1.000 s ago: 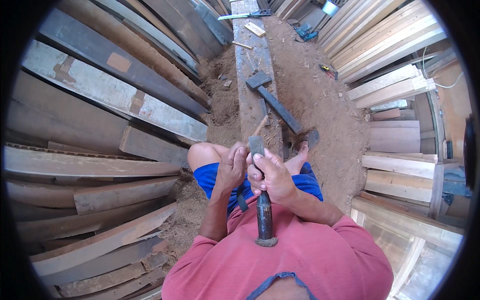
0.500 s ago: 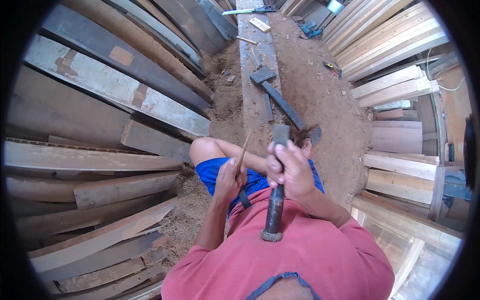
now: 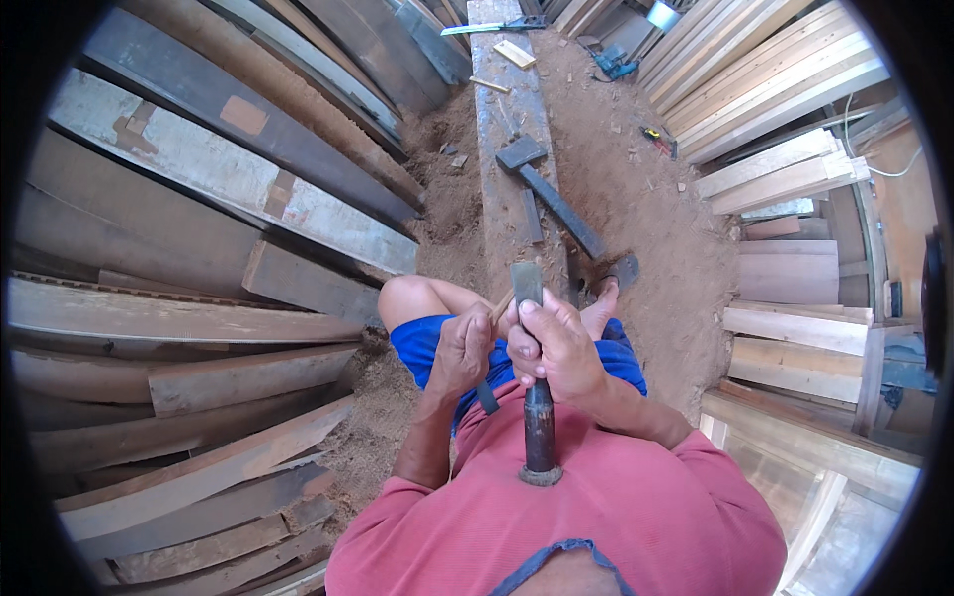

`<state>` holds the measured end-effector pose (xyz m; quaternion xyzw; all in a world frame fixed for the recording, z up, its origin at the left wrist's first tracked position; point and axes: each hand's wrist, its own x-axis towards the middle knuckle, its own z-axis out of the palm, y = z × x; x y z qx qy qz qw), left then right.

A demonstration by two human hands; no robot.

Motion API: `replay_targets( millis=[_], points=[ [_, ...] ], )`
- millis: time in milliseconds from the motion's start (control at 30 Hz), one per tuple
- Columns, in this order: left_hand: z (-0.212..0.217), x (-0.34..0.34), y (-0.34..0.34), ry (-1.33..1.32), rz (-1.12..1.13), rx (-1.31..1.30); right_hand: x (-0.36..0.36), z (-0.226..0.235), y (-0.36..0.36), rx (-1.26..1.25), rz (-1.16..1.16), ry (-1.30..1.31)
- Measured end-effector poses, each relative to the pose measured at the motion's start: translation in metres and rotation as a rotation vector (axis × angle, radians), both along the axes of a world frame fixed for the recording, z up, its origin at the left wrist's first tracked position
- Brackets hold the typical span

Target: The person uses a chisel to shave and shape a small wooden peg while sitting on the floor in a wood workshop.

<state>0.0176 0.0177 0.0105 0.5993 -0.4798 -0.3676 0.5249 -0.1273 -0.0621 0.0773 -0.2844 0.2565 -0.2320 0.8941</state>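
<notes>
My right hand (image 3: 552, 343) is wrapped round a wide chisel (image 3: 527, 282), its flat metal blade pointing away from me and its dark round handle (image 3: 540, 427) reaching back against my red shirt. Closed on a thin wooden stick (image 3: 502, 307), my left hand (image 3: 464, 348) sits just left of the chisel. The far end of the stick meets the chisel blade, partly hidden behind it and my right fingers. Ahead on the bench plank (image 3: 497, 204) lie a mallet (image 3: 561, 204) with a dark square head and a narrow dark bar (image 3: 533, 216).
A handsaw (image 3: 492, 25) and small wood pieces (image 3: 515, 54) lie at the plank's far end. Stacked boards (image 3: 199, 149) line the left; pale timber (image 3: 785, 74) lines the right. A blue power tool (image 3: 616, 65) and red-handled pliers (image 3: 657, 140) rest on the sawdust-covered floor (image 3: 651, 238).
The chisel blade has shifted left and slightly toward me, tilting over the stick. My left hand has turned, and the stick now leans right against the blade.
</notes>
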Motion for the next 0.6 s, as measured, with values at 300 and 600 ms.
replay_targets(
  millis=[300,600],
  points=[
    [-0.039,-0.005,0.034,0.549,0.087,0.085,-0.02,0.014,-0.002,-0.019,-0.158,-0.018],
    [-0.028,0.004,-0.039,1.078,0.089,0.056,0.02,-0.009,0.015,0.05,0.189,0.038]
  ],
)
